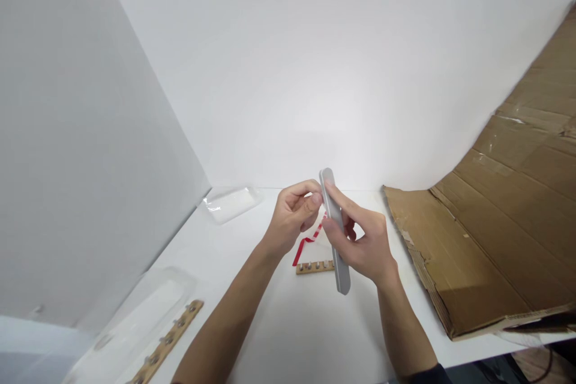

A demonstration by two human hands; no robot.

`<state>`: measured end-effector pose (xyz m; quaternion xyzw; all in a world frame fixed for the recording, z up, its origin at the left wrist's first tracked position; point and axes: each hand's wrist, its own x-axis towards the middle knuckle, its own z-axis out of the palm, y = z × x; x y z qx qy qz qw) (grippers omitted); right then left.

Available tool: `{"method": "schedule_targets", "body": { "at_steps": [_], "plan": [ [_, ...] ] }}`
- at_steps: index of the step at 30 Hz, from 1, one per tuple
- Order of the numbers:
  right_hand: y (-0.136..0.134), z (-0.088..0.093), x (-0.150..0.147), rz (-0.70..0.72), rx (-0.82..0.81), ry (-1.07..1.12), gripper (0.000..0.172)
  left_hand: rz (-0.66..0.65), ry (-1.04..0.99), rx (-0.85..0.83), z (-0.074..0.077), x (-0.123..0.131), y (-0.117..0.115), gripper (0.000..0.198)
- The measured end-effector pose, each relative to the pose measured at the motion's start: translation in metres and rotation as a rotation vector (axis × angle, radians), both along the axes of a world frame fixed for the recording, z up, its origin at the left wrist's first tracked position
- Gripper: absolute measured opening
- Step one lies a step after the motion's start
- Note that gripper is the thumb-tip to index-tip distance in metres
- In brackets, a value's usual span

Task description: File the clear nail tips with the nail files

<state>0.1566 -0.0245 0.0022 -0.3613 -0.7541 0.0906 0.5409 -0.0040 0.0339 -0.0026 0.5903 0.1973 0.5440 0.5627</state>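
Note:
Held upright and slightly tilted in front of me is a long, flat grey bar (337, 234) with rounded ends. My right hand (366, 237) grips it by its edges, thumb on the near side and index finger stretched along its upper part. Thumb and index finger of my left hand (294, 210) are pinched together at the bar's upper left edge; whatever is between them is too small to make out. Below the left fingers, a red and white strip (308, 240) runs down from behind the bar. Its upper end is hidden.
A wooden strip with metal hooks (315, 267) lies behind the bar on the white table (279, 324). Another wooden hook strip (168, 339) is at lower left, beside clear plastic packaging (148, 300). More clear packaging (231, 204) lies at the back. Cardboard (477, 252) covers the right side.

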Motion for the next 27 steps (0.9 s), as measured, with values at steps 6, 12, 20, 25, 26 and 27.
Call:
{"method": "schedule_targets", "body": {
  "at_steps": [6,12,20,25,26,27],
  "plan": [
    [-0.0008,0.0001,-0.0017,0.013,0.076,0.012,0.059,-0.025,-0.01,-0.02,0.0007,-0.0011,-0.0012,0.045],
    [0.0005,-0.0019,-0.0034,-0.004,0.096,-0.002,0.06,-0.042,-0.003,-0.063,-0.0007,-0.0012,-0.0017,0.046],
    [-0.0016,0.0,-0.0049,0.021,0.148,0.016,0.063,-0.081,-0.011,-0.064,-0.0018,-0.0006,-0.0023,0.047],
    [-0.0006,-0.0024,-0.0048,0.026,0.166,0.02,0.065,-0.073,-0.037,-0.067,-0.0018,0.0006,-0.001,0.047],
    [-0.0003,-0.0026,-0.0049,0.024,0.165,0.016,0.065,-0.068,-0.046,-0.068,-0.002,0.0008,-0.0005,0.047],
    [0.0,-0.0026,-0.005,0.021,0.164,0.01,0.065,-0.062,-0.053,-0.068,-0.0024,0.0011,0.0001,0.047]
  ]
}}
